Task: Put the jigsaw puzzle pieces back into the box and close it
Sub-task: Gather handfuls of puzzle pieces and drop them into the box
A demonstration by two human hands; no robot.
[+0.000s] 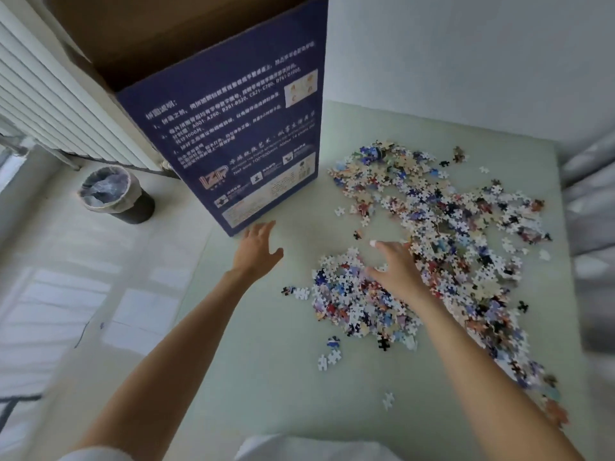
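Right hand (397,266) fingers spread flat on the scattered multicoloured jigsaw pieces (432,241) at centre right, left hand (258,247) open, fingertips just beside the tall dark-blue printed cardboard box (239,141) (top open) at upper centre, pale green tabletop (266,361), lined black bin (114,194) at left.

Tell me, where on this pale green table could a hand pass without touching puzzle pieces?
The pale green table is bare between the tall blue cardboard box and the scattered jigsaw pieces, around the left hand, and along the near edge. The right side is crowded; the right hand rests on the pile.
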